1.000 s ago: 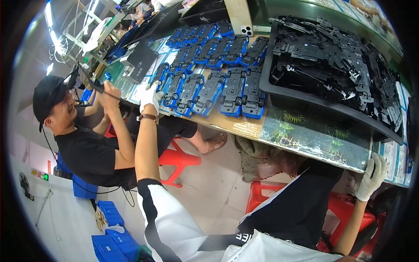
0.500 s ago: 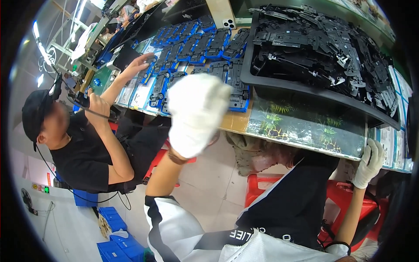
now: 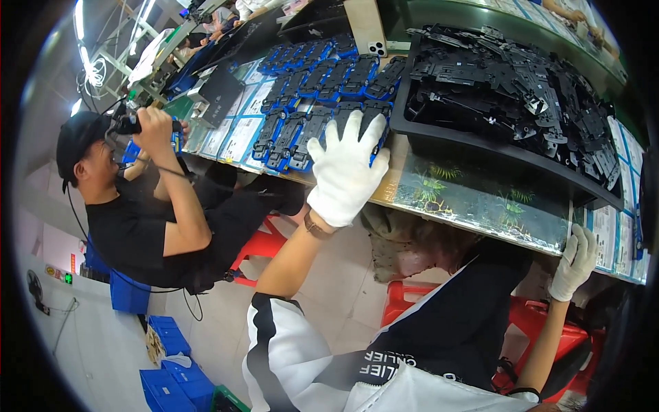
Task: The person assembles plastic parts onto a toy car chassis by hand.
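Left grip (image 3: pixel 347 172) over blue fixtures (image 3: pixel 312 103)

Bright overhead tube lights glare upper left; fisheye edges bend darkly.

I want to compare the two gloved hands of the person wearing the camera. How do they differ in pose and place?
The left hand is raised with fingers spread, over the blue fixtures; the right hand is low, fingers curled on the table edge. The left hand looks larger, being nearer the camera. Both wear white gloves.
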`<action>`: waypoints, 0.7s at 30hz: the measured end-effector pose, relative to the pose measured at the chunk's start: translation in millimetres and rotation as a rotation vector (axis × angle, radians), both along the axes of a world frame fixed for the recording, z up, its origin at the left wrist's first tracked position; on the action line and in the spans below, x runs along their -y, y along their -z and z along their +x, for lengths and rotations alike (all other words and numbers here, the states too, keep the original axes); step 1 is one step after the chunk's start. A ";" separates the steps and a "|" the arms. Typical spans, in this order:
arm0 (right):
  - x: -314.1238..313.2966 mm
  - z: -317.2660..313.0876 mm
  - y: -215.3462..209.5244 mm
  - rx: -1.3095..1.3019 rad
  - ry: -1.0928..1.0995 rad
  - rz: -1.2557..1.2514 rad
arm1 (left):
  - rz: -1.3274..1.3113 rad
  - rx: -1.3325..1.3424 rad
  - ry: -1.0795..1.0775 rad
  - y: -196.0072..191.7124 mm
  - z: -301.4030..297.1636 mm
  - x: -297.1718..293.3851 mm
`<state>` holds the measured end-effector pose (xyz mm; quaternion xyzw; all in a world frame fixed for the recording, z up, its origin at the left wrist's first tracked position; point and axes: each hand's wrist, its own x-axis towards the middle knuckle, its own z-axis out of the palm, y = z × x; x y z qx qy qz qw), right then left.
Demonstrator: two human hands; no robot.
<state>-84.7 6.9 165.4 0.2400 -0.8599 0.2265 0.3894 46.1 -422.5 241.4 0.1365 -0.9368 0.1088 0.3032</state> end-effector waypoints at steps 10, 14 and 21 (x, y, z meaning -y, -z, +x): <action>-3.7 -1.2 2.1 0.002 0.007 0.034 | -0.050 -0.016 0.005 0.1 19.6 25.7; -6.3 -0.9 3.2 0.015 0.017 0.047 | -0.084 -0.017 0.005 2.6 23.8 38.3; -4.4 0.9 2.0 0.043 0.031 0.049 | -0.132 -0.028 0.016 3.9 30.9 59.3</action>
